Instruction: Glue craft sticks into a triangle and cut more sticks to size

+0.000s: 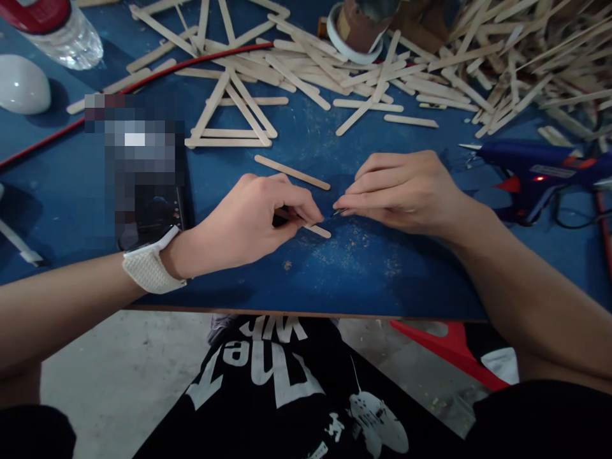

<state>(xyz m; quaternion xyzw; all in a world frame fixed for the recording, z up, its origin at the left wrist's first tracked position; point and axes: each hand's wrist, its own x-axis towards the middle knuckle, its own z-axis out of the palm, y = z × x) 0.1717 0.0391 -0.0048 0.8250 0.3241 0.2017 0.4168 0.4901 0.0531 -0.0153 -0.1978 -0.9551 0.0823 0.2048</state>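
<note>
My left hand (258, 213), with a pale watch strap on its wrist, is closed on a craft stick (321, 232). One rounded end of that stick pokes out past the fingertips, and the rest is partly hidden by the hand. Opposite it, my right hand (406, 191) pinches a small thin dark piece (338, 211), too small to name, pointing toward the stick. A little gap lies between the two hands. Just beyond my left fingers another craft stick (292, 173) rests flat on the blue table (354, 280), where pale crumbs are scattered.
Sticks joined in a triangle (232, 135) lie farther back, before a large stick pile (497, 70). A blue glue gun (535, 172) with a lit red light is at right. A phone (160, 210), white mouse (23, 84) and red cable (191, 62) occupy the left.
</note>
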